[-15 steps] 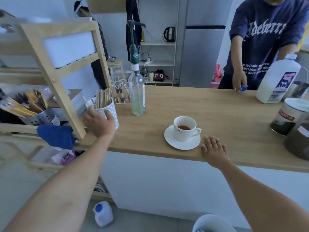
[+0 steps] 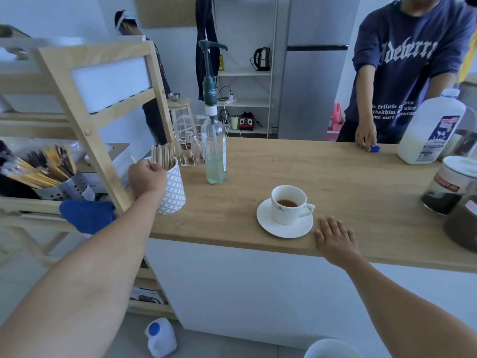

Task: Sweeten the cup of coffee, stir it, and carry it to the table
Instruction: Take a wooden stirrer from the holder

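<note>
Wooden counter (image 2: pixel 335 182) spanning the view, its near edge above a white front panel. To its left, a wooden shelf frame (image 2: pixel 85 120) holding a perforated metal tub of cutlery (image 2: pixel 64 187). Across the counter, a person in a dark blue printed shirt (image 2: pixel 407 68) with one hand on a small blue cap (image 2: pixel 374 149). At the far right, a white milk jug (image 2: pixel 433 130) and, nearer, a jar of dark coffee grounds (image 2: pixel 449 184). Left of centre, a clear glass bottle with a green pump (image 2: pixel 213 140), partly filled with pale liquid. At the counter's left end, a white patterned holder (image 2: pixel 173 189) packed with upright wooden stir sticks (image 2: pixel 163 156). Near the front edge, the cup of coffee (image 2: pixel 289 204) stands on a white saucer (image 2: pixel 284 228), handle to the right, dark liquid low inside. Left hand (image 2: pixel 147 177) at the holder's rim, fingers curled toward the sticks; whether the grip has closed on one cannot be told. Right hand (image 2: pixel 335 239) lies flat on the counter edge just right of the saucer, grip released.
</note>
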Demonstrator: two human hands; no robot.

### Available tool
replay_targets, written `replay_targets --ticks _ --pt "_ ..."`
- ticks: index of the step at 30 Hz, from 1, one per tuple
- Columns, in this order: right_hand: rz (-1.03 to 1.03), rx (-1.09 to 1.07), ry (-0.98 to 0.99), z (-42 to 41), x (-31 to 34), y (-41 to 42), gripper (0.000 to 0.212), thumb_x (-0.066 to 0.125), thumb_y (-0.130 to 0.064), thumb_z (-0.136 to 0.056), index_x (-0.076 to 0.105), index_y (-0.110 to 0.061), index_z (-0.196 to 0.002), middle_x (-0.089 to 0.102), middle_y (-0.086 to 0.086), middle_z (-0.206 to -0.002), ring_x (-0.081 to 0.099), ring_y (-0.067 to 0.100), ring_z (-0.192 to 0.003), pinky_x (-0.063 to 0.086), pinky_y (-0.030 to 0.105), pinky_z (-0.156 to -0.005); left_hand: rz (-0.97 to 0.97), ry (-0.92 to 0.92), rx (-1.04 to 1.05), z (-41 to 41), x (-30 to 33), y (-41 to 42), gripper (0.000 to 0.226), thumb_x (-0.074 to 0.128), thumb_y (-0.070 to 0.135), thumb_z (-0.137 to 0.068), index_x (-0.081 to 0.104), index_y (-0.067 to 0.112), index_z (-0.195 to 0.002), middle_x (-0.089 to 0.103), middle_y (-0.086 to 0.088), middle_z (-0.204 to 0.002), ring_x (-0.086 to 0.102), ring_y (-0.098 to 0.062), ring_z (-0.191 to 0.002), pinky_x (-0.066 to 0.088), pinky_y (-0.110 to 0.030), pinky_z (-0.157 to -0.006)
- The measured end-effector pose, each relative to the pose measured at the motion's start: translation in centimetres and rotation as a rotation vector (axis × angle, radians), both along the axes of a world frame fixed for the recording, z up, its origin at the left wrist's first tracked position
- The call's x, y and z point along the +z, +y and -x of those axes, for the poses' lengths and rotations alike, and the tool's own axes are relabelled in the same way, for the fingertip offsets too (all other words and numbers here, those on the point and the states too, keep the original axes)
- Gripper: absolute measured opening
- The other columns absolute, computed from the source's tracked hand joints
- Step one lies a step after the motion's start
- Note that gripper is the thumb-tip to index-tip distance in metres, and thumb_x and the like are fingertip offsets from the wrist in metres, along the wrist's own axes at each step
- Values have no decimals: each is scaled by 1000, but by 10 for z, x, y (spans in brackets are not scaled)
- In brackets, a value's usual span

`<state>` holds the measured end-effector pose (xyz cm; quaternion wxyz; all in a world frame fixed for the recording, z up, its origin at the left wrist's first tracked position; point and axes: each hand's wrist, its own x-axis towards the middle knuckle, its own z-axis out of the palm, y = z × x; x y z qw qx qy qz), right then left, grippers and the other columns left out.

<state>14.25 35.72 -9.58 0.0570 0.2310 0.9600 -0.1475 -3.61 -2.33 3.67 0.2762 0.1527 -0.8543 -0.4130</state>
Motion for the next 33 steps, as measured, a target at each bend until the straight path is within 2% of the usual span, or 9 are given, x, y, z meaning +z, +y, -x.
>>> replay_targets --ticks 4,8,12,16,20,23,25,30,33 --pt "0 -3 2 1 0 0 57 11 -43 -99 3 -26 -152 -2 -2 -162 -4 18 -150 2 42 -122 101 94 -53 -2 8 8 23 47 13 -92 61 -1 -81 62 -24 -98 59 -36 -85 37 -31 -65" --pt "2 -2 -3 1 1 -1 57 11 -44 -98 3 -25 -152 -3 -2 -162 -4 18 -150 2 42 -122 165 274 -119 -11 22 29 20 48 11 -91 61 -3 -85 60 -23 -98 55 -33 -81 32 -28 -64" --pt "4 3 -7 0 3 -2 57 11 -42 -99 2 -24 -152 -3 -2 -162 -5 19 -150 2 42 -122 212 540 -224 -21 36 56 17 51 9 -86 66 1 -85 61 -18 -85 57 -29 -71 40 -31 -59" --pt "9 0 -3 0 5 -2 57 11 -42 -99 2 -24 -152 -3 -2 -162 -5 19 -150 1 42 -123 228 654 -286 -42 37 89 11 57 6 -86 67 3 -83 64 -13 -77 48 -13 -67 30 -14 -58" --pt "5 1 -6 -1 5 -3 57 10 -42 -99 2 -24 -152 -4 -2 -162 -6 18 -150 0 42 -123 191 632 -416 -59 17 114 11 60 6 -86 71 4 -87 69 -6 -74 53 -10 -64 36 -6 -61" --pt "2 1 -16 -2 5 -3 57 10 -41 -99 0 -23 -152 -5 -2 -162 -7 18 -150 -1 42 -123 130 518 -491 -70 -11 131 13 62 10 -85 74 6 -87 69 -7 -67 62 -21 -58 49 -28 -51" --pt "2 3 -16 -1 5 -3 57 9 -42 -99 0 -24 -152 -6 -2 -162 -8 18 -150 -1 42 -123 119 417 -508 -78 -33 141 16 62 15 -83 76 8 -85 68 -8 -62 63 -26 -56 51 -34 -50" --pt "1 -7 -14 -1 5 -2 57 10 -43 -98 1 -25 -152 -5 -3 -162 -8 16 -149 -2 40 -123 142 275 -579 -99 -79 157 18 62 16 -82 78 8 -83 62 -11 -51 57 -28 -48 46 -31 -46" --pt "-6 -7 -12 -2 4 -2 57 10 -43 -99 2 -25 -152 -4 -3 -162 -7 16 -149 -2 40 -123 224 229 -601 -109 -97 163 19 60 17 -81 78 9 -79 54 -7 -47 43 -23 -43 30 -22 -44"
